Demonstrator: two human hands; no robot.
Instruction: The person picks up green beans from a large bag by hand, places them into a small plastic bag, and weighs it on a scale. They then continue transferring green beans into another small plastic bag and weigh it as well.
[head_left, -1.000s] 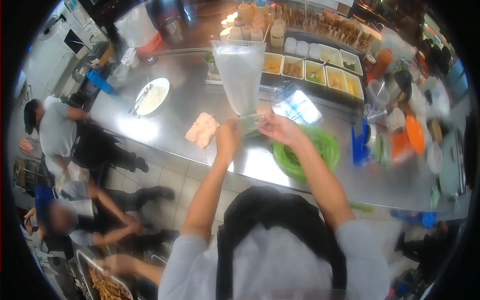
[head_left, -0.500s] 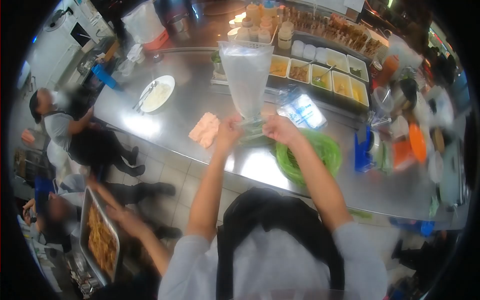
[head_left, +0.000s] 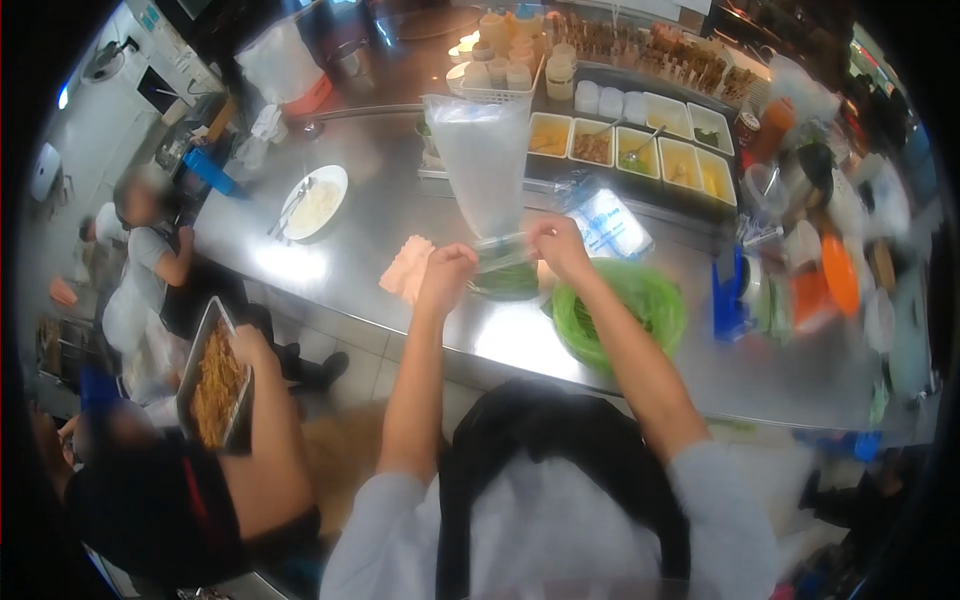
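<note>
A clear plastic bag (head_left: 478, 165) stretches away from me over the steel counter, its wide end at the far side. Something green (head_left: 505, 280) shows through its near end. My left hand (head_left: 447, 272) pinches the bag's left side at a gathered band. Closed on the right side of that same band is my right hand (head_left: 557, 243). Just left of my left hand lies a pink cloth (head_left: 402, 266). Below my right forearm is a round container lined with a green bag (head_left: 660, 300), holding green vegetables. A blue-printed pack of plastic bags (head_left: 608, 224) lies beyond my right hand.
On the counter (head_left: 270, 260) at left is a white plate (head_left: 325, 215) with pale food and cutlery. Several food tubs (head_left: 640, 150) line the back. A blue holder (head_left: 735, 295) stands right. At lower left a co-worker carries a metal tray (head_left: 212, 385) of brown food close by.
My hands have shifted slightly, keeping the bag between them and its band stretched flatter. The co-worker with the tray has moved up and closer on my left.
</note>
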